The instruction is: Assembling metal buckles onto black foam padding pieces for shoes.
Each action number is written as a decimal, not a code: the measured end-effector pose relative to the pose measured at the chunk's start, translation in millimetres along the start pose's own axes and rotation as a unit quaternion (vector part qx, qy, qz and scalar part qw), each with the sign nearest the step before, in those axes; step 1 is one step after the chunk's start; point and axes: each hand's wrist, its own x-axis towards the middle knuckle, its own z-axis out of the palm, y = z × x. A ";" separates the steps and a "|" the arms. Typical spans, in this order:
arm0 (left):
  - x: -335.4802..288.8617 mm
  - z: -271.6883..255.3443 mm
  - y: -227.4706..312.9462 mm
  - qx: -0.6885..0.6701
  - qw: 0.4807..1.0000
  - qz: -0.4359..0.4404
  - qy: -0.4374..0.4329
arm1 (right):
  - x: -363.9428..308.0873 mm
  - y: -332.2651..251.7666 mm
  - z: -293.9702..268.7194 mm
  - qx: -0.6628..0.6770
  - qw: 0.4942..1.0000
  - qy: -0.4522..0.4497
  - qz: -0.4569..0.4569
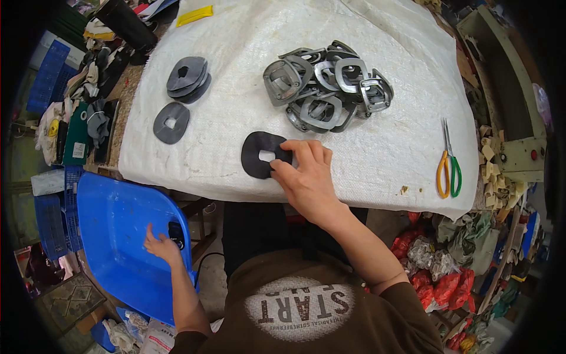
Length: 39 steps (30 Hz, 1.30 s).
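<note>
My right hand (309, 180) pinches the right edge of a black oval pad (252, 158) with a squarish hole, near the front edge of the white-covered table (218, 118). Out over a blue tub (112, 218) at the lower left, my left hand (161, 245) has its fingers apart and holds nothing. Close beside those fingers, at the tub's right wall, is a small black object (175, 233) whose kind I cannot make out. A grey pad (161, 127) lies singly at the left, below a small stack of similar pads (187, 82). Several grey metal buckle-like frames (321, 112) form a heap beyond my right hand.
Scissors (446, 174) with one orange and one green handle lie at the table's right. A yellow strip (194, 16) is at the far left. Red and clear plastic bags (436, 280) crowd the lower right, and a grey-green metal frame (507, 88) stands beyond the right edge.
</note>
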 end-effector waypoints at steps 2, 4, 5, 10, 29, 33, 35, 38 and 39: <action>7.7 -26.1 53.1 -0.152 0.980 0.123 0.037 | 1.1 3.4 2.3 0.018 1.000 -0.021 0.014; 0.6 -52.9 120.7 -0.276 0.941 0.198 0.001 | -1.8 9.1 1.0 0.003 1.000 -0.022 0.010; -5.6 -62.1 148.3 -0.321 0.915 0.241 -0.030 | -2.7 11.7 -0.8 -0.008 1.000 -0.023 0.007; -39.4 -81.5 247.4 -0.320 0.762 0.539 -0.166 | -6.5 15.2 -28.3 -0.008 1.000 -0.005 -0.017; -89.4 -63.1 291.5 -0.253 0.689 0.631 -0.252 | -33.9 70.7 -57.7 0.190 0.895 0.262 0.306; -91.7 -63.4 293.1 -0.255 0.689 0.633 -0.245 | -50.7 80.0 -79.0 -0.079 0.965 0.222 0.115; -92.5 -64.9 294.5 -0.258 0.688 0.634 -0.241 | -56.6 74.1 -87.0 -0.140 0.982 0.103 0.076; -91.5 -66.0 293.9 -0.295 0.689 0.622 -0.225 | -57.8 67.4 -93.4 -0.096 0.991 0.045 0.076; -89.2 -64.3 291.8 -0.324 0.696 0.607 -0.205 | -58.8 67.2 -94.4 -0.066 0.994 0.018 0.085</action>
